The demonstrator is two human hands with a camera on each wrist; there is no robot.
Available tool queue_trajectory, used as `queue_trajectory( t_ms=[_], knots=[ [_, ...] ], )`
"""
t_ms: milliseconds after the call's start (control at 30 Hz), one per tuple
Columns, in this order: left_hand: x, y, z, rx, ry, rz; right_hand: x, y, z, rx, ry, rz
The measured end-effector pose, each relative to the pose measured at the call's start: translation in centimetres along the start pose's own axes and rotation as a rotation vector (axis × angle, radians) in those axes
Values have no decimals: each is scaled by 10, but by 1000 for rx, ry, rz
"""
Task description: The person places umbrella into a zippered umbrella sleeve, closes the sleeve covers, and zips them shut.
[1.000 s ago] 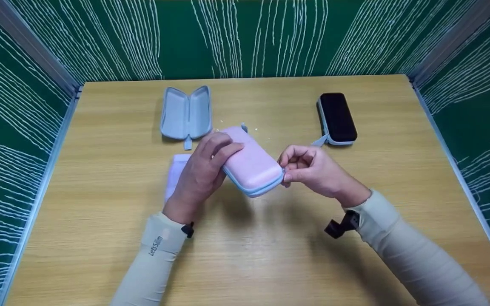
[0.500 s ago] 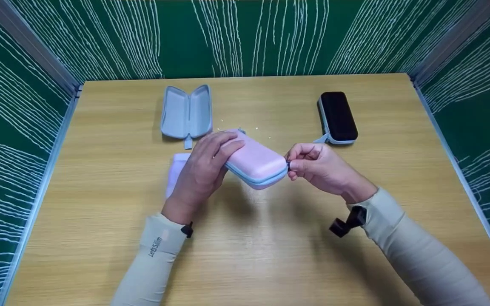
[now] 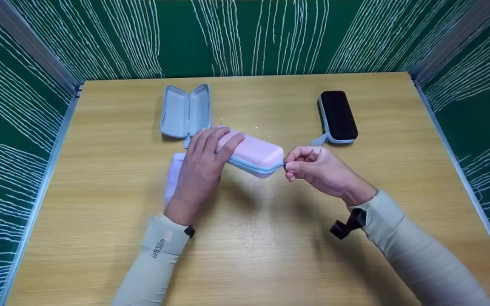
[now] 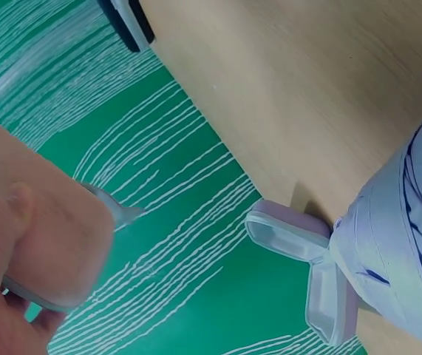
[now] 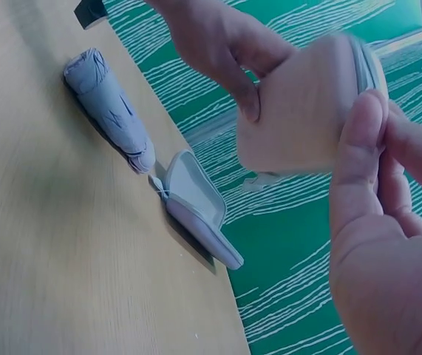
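Note:
A pink zip case (image 3: 255,151) with a light blue zip is held tilted over the table. My left hand (image 3: 200,170) grips its left end, fingers over the top and thumb along the near side. At the opposite end, my right hand (image 3: 319,170) pinches the zip pull, which is mostly hidden by the fingertips. In the right wrist view, thumb and index finger meet right at the zip edge of the case (image 5: 299,111). The case's smooth rounded end (image 4: 63,237) shows in the left wrist view, with a small fabric tab sticking out beside it.
Partly covered by my left hand, a folded lavender umbrella (image 3: 174,174) lies on the wooden table (image 3: 262,255). An opened light blue case (image 3: 185,112) stands behind it. At the back right rests a closed black case (image 3: 338,117) with a blue zip. Green walls surround the table.
The pink case has swung from slanting towards me to lying more crosswise, its right end rising away from me. My left hand has turned with it; the right keeps its pinch.

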State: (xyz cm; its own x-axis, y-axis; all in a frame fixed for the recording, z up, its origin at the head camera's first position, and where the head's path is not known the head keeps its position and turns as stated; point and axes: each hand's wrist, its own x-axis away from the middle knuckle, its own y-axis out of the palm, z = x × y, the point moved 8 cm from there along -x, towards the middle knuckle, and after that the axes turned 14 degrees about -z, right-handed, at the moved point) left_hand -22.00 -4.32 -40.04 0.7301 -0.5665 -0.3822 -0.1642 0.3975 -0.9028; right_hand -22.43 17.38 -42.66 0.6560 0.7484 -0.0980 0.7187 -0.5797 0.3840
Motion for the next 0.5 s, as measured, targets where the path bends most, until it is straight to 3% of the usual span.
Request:
queue_trajectory(
  t_ms=[233, 500],
  knots=[
    [-1, 5, -2, -124, -84, -5, -3, -1, 8, -18, 62, 195],
    [-5, 12, 1, -259, -169, -107, -6, 1, 12, 56, 84, 357]
  ],
)
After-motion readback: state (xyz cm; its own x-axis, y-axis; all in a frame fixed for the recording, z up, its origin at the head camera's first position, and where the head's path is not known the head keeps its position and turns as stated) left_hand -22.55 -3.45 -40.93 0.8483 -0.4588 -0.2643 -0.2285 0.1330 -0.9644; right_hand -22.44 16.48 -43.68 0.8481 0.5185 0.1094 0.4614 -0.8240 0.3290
